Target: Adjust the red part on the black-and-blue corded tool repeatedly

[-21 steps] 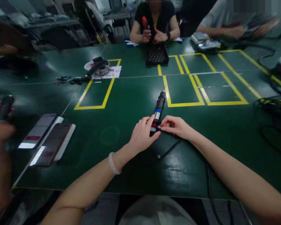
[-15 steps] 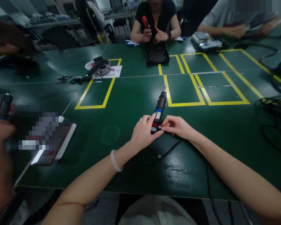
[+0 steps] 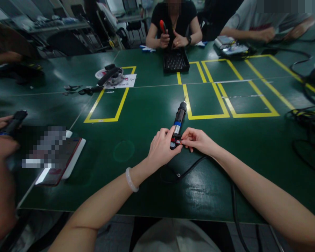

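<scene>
An electric screwdriver (image 3: 180,115), black with a blue band and a silver section, lies on the green table (image 3: 99,154) with its thin bit pointing away from me. My left hand (image 3: 161,145) is wrapped round its near end, where a small red and black part shows between my hands. From the right, my right hand (image 3: 196,140) has thumb and index finger pinched at that near end. What sits in the pinch is too small to name. A black cable (image 3: 195,165) and a small metal ring (image 3: 179,175) lie just in front of my hands.
A phone (image 3: 65,159) lies at the left beside another person's arm, whose hand holds a dark tool (image 3: 15,120). Across the table a person with a red-handled tool (image 3: 162,25) sits behind a black tray (image 3: 176,62). Coiled cables (image 3: 309,129) lie at the right.
My hands stay at the screwdriver's near end, with only a slight shift of the fingers. At the left, the other person's dark tool has tilted and moved right.
</scene>
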### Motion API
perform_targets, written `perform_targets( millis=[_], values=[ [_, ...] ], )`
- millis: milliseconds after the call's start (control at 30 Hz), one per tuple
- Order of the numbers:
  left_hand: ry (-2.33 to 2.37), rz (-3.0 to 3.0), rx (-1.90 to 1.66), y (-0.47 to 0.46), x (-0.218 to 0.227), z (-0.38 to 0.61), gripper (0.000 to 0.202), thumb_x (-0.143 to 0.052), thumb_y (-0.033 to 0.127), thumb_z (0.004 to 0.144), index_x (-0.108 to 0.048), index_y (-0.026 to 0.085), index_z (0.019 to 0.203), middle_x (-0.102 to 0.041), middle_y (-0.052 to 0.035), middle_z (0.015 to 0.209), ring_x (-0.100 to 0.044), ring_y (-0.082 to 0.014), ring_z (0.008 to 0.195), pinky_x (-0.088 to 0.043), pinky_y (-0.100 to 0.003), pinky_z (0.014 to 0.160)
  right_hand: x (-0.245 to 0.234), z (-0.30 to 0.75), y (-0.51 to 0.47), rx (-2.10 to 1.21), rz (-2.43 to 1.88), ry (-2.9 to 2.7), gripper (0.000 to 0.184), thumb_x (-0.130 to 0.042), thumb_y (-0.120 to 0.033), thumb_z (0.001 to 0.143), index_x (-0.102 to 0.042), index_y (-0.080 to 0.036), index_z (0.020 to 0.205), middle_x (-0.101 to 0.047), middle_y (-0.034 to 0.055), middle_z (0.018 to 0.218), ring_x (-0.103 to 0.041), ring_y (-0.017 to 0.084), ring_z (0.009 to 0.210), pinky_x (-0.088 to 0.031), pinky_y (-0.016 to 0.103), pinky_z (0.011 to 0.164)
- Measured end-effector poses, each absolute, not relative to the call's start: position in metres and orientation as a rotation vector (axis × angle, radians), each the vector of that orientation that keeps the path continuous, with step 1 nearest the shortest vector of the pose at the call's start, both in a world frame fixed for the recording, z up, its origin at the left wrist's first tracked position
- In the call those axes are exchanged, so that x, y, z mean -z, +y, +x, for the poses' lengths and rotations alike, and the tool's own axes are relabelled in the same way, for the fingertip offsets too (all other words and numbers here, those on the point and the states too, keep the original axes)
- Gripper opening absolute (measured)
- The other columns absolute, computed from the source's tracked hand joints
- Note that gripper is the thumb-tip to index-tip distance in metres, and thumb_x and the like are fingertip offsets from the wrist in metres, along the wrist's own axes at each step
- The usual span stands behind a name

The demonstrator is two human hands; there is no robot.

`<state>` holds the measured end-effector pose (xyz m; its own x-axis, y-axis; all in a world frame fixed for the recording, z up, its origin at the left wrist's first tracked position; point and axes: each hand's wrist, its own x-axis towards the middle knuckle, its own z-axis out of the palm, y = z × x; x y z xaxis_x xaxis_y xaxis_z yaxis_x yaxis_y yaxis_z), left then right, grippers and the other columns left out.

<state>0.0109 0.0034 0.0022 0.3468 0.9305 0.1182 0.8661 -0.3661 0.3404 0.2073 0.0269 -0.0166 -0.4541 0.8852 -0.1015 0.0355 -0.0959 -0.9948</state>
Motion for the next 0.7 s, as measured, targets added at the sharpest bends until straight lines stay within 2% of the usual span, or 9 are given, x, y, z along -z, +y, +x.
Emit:
perform_targets(
  millis=[200, 400, 700],
  values=[
    [1.650, 2.417, -0.385, 0.0028, -0.0058, 0.0128, 0.069, -0.058, 0.047, 0.086, -0.038, 0.022, 0.147, -0.052, -0.0095, 0.119, -0.055, -0.0255, 0.107, -0.047, -0.036, 0.091, 0.0158, 0.2061, 0.0267, -1.632, -1.044, -1.518, 0.033, -0.079, -0.039, 0.074, -0.056, -0.016, 0.078, -0.062, -0.0020, 0.059, -0.053, 0.007, 0.045, -0.045, 0.019, 0.039],
    [1.641, 2.448, -0.368, 0.0039, -0.0064, 0.0125, 0.068, -0.055, 0.056, 0.088, -0.039, 0.022, 0.145, -0.053, -0.0093, 0.117, -0.055, -0.0255, 0.104, -0.047, -0.036, 0.088, 0.0164, 0.2061, 0.0262, -1.624, -1.046, -1.520, 0.034, -0.079, -0.039, 0.073, -0.055, -0.016, 0.077, -0.063, -0.0018, 0.059, -0.053, 0.007, 0.043, -0.044, 0.018, 0.039],
    [1.661, 2.465, -0.344, 0.0041, -0.0071, 0.0127, 0.067, -0.057, 0.050, 0.088, -0.039, 0.021, 0.145, -0.053, -0.0091, 0.119, -0.055, -0.0247, 0.103, -0.047, -0.036, 0.087, 0.0131, 0.2084, 0.0273, -1.639, -1.041, -1.488, 0.036, -0.078, -0.045, 0.074, -0.058, -0.016, 0.081, -0.061, -0.0018, 0.061, -0.055, 0.009, 0.049, -0.046, 0.018, 0.039]
  ],
)
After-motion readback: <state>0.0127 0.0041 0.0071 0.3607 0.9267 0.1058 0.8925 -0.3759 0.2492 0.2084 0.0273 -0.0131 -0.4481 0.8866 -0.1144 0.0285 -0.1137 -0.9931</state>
